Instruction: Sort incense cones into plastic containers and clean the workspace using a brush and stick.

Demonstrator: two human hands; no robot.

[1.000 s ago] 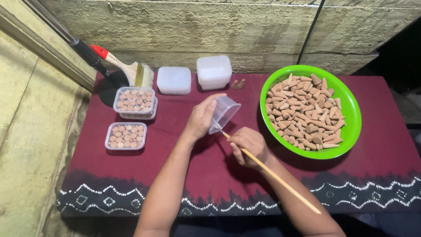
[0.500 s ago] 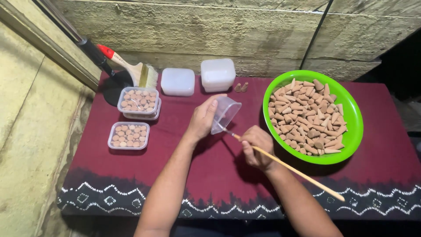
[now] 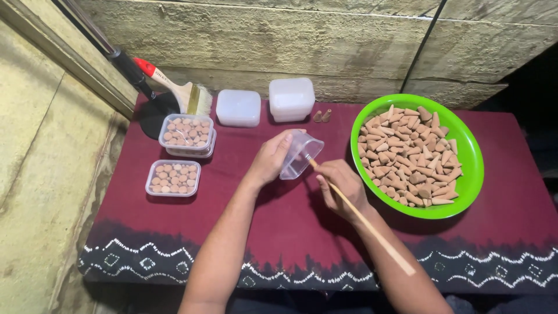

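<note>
A small clear plastic tub [image 3: 300,154] is held tilted above the dark red cloth [image 3: 279,227] by the left hand [image 3: 272,158], whose fingers are curled round its back and upper edge, thumb beneath; the open mouth of the tub is turned to the right and downward. A long thin wooden stick [image 3: 363,218] is gripped by the right hand [image 3: 343,185], the fingers closed round it near its upper end; the tip of the stick is laid at the rim of the tub, and the rest is run back along the forearm toward the near edge of the table. The two hands are held close together near the middle of the cloth. Just to the right, a round green bowl [image 3: 472,174] is filled with brown cones [image 3: 410,157]; two loose cones [image 3: 322,116] are stood near the wall behind the hands. To the left, two clear tubs packed with cones [image 3: 185,132] are stacked, and a third filled tub [image 3: 173,177] is set in front of them. Two white lidded boxes [image 3: 291,99] and a paintbrush [image 3: 180,88] are placed along the back edge.
</note>
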